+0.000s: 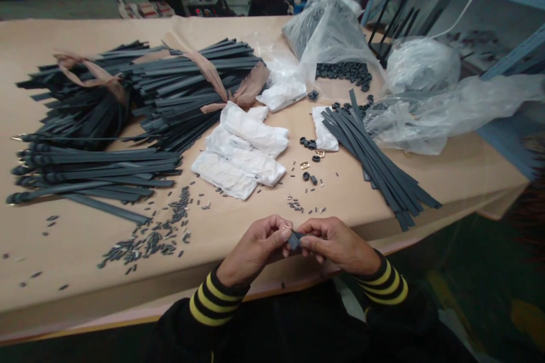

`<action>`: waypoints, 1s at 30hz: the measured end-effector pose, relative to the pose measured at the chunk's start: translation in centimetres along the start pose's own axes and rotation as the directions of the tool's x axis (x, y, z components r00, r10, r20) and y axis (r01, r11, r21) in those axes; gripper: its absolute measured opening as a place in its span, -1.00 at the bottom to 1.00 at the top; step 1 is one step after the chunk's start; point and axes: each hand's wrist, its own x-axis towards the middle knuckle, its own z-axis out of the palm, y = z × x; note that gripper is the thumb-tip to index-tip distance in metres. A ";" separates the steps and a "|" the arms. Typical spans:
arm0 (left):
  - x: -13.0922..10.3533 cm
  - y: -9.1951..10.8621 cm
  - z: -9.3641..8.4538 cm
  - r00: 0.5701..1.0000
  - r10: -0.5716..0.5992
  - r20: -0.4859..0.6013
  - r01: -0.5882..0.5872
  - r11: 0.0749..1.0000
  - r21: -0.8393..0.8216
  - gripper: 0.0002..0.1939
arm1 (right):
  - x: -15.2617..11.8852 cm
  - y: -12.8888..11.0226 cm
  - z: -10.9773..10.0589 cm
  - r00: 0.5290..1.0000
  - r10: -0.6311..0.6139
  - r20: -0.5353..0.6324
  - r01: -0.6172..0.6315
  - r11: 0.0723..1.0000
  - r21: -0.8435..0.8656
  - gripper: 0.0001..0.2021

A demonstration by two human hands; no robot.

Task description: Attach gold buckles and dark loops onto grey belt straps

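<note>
Looks matt, faux-leather or sim. on strips (377, 159), same on held bit (294, 241). Shines gold, metal-like, on buckles (305, 165). Looks dark, slightly shiny on loops (340, 72), hard to ID. Reads as thin, crinkly, semi-clear plastic on bag (330, 31); glossier, w/ creases, on film (451, 116). Looks soft, wrinkled on white pkts (244, 150), paper or plastic, can't tell. Seems smooth, matt brown paper on table (76, 249). Looks like matt cloth on ties (207, 71), knit-like on cuffs (217, 300).

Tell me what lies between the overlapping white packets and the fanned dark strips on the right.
In the head view, a few dark loops, two gold-coloured buckles, some tiny pieces and another white packet lie there.
</note>
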 end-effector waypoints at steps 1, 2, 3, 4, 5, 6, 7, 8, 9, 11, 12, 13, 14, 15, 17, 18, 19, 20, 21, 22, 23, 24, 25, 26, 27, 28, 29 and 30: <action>0.0 0.0 0.0 0.998 0.034 -0.047 -0.031 0.997 0.068 -0.78 | 0.0 0.1 -0.2 1.000 0.007 0.016 -0.007 1.000 -0.005 -0.78; 0.0 -0.1 0.0 0.992 0.078 -0.101 -0.061 0.986 0.157 -0.78 | -0.1 0.1 -0.3 0.999 0.019 0.031 -0.019 1.000 -0.001 -0.78; 0.0 -0.2 0.0 0.980 0.125 -0.158 -0.082 0.964 0.254 -0.80 | -0.2 0.1 -0.4 0.998 0.030 0.046 -0.031 0.999 0.009 -0.77; 0.0 -0.4 0.1 0.963 0.165 -0.211 -0.086 0.936 0.341 -0.80 | -0.2 0.0 -0.5 0.997 0.038 0.062 -0.040 0.999 0.021 -0.77; 0.1 -0.6 0.1 0.947 0.196 -0.256 -0.078 0.909 0.409 -0.81 | -0.2 0.0 -0.5 0.996 0.042 0.074 -0.045 0.998 0.033 -0.77; 0.1 -0.8 0.1 0.933 0.214 -0.288 -0.065 0.890 0.452 -0.81 | -0.1 -0.1 -0.4 0.996 0.044 0.076 -0.047 0.998 0.037 -0.77; 0.1 -0.9 0.1 0.925 0.222 -0.309 -0.052 0.879 0.474 -0.81 | 0.0 -0.1 -0.4 0.997 0.041 0.063 -0.043 0.998 0.035 -0.77; 0.2 -1.0 0.2 0.923 0.220 -0.317 -0.044 0.876 0.480 -0.81 | 0.1 -0.1 -0.3 0.999 0.037 0.041 -0.038 0.999 0.029 -0.77; 0.2 -1.0 0.2 0.923 0.215 -0.319 -0.040 0.878 0.477 -0.81 | 0.3 0.0 -0.3 0.999 0.034 0.013 -0.034 0.999 0.025 -0.76; 0.2 -0.9 0.1 0.927 0.200 -0.318 -0.041 0.896 0.442 -0.82 | 0.8 0.2 -0.3 0.999 0.030 -0.028 -0.029 0.999 0.029 -0.76; 0.3 -0.8 0.0 0.931 0.182 -0.316 -0.039 0.911 0.410 -0.82 | 1.0 0.4 -0.3 0.999 0.033 -0.032 -0.032 0.999 0.030 -0.77; 0.4 -0.8 -0.2 0.937 0.158 -0.311 -0.035 0.929 0.368 -0.82 | 1.1 0.5 -0.3 0.999 0.037 -0.035 -0.036 0.999 0.027 -0.78; 0.5 -0.8 -0.5 0.946 0.126 -0.297 -0.026 0.947 0.319 -0.82 | 1.2 0.5 -0.3 0.998 0.039 -0.043 -0.038 0.999 0.008 -0.80; 0.6 -0.8 -0.7 0.958 0.084 -0.273 -0.005 0.961 0.276 -0.82 | 1.3 0.4 -0.2 0.998 0.033 -0.060 -0.035 0.999 -0.033 -0.82; 0.9 -0.8 -1.1 0.980 -0.015 -0.196 0.063 0.969 0.238 -0.81 | 1.3 -0.1 -0.1 0.994 -0.007 -0.108 -0.014 0.982 -0.186 -0.85; 1.0 -0.8 -1.2 0.986 -0.055 -0.161 0.094 0.964 0.248 -0.79 | 1.2 -0.4 -0.1 0.990 -0.041 -0.132 0.002 0.959 -0.282 -0.86; 1.2 -0.7 -1.3 0.987 -0.082 -0.135 0.116 0.956 0.270 -0.76 | 1.2 -0.8 -0.1 0.986 -0.077 -0.146 0.018 0.928 -0.373 -0.87; 1.3 -0.6 -1.2 0.988 -0.091 -0.124 0.124 0.947 0.295 -0.74 | 1.3 -1.3 -0.3 0.983 -0.111 -0.145 0.034 0.891 -0.452 -0.87; 1.4 -0.4 -1.1 0.988 -0.084 -0.126 0.120 0.942 0.313 -0.71 | 1.5 -1.7 -0.6 0.980 -0.141 -0.141 0.050 0.856 -0.514 -0.87; 1.5 -0.2 -1.0 0.988 -0.068 -0.138 0.109 0.941 0.322 -0.70 | 1.8 -2.0 -1.1 0.975 -0.169 -0.147 0.059 0.828 -0.558 -0.86; 1.6 0.0 -0.8 0.987 -0.051 -0.155 0.100 0.941 0.323 -0.69 | 2.2 -2.3 -1.7 0.964 -0.196 -0.178 0.055 0.805 -0.590 -0.85; 1.8 0.2 -0.7 0.985 -0.041 -0.170 0.095 0.942 0.321 -0.69 | 2.7 -2.5 -2.4 0.945 -0.222 -0.241 0.028 0.789 -0.614 -0.85; 1.9 0.3 -0.5 0.983 -0.037 -0.183 0.093 0.945 0.313 -0.69 | 3.3 -2.7 -3.2 0.914 -0.243 -0.324 -0.020 0.773 -0.634 -0.84; 2.0 0.5 -0.4 0.981 -0.035 -0.193 0.093 0.948 0.304 -0.69 | 4.0 -2.7 -3.9 0.875 -0.258 -0.409 -0.084 0.752 -0.653 -0.84; 2.1 0.6 -0.4 0.979 -0.033 -0.199 0.092 0.951 0.295 -0.69 | 4.6 -2.7 -4.5 0.837 -0.268 -0.477 -0.151 0.725 -0.672 -0.86; 2.2 0.6 -0.3 0.978 -0.030 -0.205 0.089 0.954 0.287 -0.70 | 5.2 -2.7 -5.0 0.813 -0.272 -0.515 -0.208 0.690 -0.693 -0.89; 2.2 0.6 -0.3 0.977 -0.028 -0.209 0.087 0.957 0.278 -0.71 | 5.7 -2.6 -5.3 0.807 -0.269 -0.526 -0.251 0.649 -0.718 -0.91; 2.3 0.6 -0.3 0.977 -0.024 -0.213 0.083 0.959 0.272 -0.71 | 6.1 -2.6 -5.5 0.811 -0.264 -0.522 -0.279 0.611 -0.741 -0.92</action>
